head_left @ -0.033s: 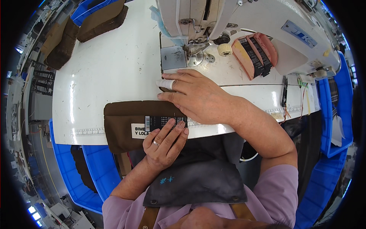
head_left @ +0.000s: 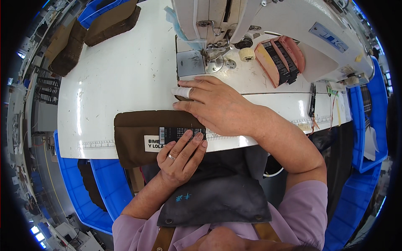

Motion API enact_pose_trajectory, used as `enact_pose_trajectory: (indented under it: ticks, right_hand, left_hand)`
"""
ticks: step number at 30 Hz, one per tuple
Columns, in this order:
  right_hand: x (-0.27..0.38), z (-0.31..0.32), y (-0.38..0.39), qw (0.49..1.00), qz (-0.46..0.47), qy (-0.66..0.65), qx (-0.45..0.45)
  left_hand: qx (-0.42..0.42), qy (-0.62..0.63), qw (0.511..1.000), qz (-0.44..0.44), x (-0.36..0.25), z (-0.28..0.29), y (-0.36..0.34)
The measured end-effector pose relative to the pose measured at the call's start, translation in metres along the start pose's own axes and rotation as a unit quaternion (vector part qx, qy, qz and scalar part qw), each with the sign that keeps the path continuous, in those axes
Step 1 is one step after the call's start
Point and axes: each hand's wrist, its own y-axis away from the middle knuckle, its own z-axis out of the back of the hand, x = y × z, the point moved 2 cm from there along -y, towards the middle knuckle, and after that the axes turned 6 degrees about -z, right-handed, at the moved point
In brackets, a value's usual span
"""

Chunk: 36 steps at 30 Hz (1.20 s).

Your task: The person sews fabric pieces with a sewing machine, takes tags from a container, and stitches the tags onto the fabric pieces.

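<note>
A dark brown padded fabric pouch [head_left: 136, 131] lies at the front edge of the white sewing table, its near side overhanging. On it are a sewn white label [head_left: 152, 143] and a black printed tag [head_left: 171, 133] with a barcode. My left hand [head_left: 181, 161], a ring on one finger, grips the pouch's right end, fingers over the tag; its thumb is hidden. My right hand [head_left: 220, 104], one finger wrapped in white tape, reaches across the pouch's upper right corner, fingers stretched out and apart. Beneath them shows a small dark brown fabric piece [head_left: 182, 98], mostly covered.
The sewing machine's needle and presser foot [head_left: 209, 60] stand just beyond my right hand. Pink holders with black tags [head_left: 280, 60] sit under its arm. Black thread snips [head_left: 313, 99] lie at right. More brown pouches [head_left: 113, 23] rest far left; blue bins [head_left: 111, 184] flank the table.
</note>
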Motion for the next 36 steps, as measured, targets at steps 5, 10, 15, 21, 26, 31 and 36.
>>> enact_pose_trajectory:
  ticks: [5,10,15,21,26,31,36]
  right_hand:
    - [-0.005,-0.001,0.003,1.0,-0.009,0.018,-0.006]
    - [-0.002,0.002,-0.002,1.0,0.008,0.024,-0.003]
    - [-0.003,0.006,-0.001,1.0,0.008,-0.01,-0.007]
    - [-0.002,0.006,0.001,1.0,0.003,-0.028,0.009]
    - [-0.003,0.004,0.001,0.999,0.01,-0.019,0.027]
    - [-0.003,0.004,0.0,1.0,0.01,-0.022,0.016]
    - [-0.003,0.004,0.0,1.0,0.004,-0.017,0.021]
  left_hand:
    - [0.003,0.012,1.0,0.002,0.0,-0.006,0.0]
    - [-0.008,0.003,1.0,0.002,0.001,-0.002,-0.002]
    - [-0.009,0.004,1.0,0.003,0.001,-0.005,-0.001]
    - [-0.013,0.003,0.999,0.03,-0.002,-0.002,-0.004]
    - [-0.022,-0.002,0.999,0.025,-0.002,-0.003,-0.003]
    - [-0.017,-0.001,1.0,0.015,0.0,-0.003,-0.001]
    - [-0.006,0.008,1.0,0.005,0.0,-0.002,-0.001]
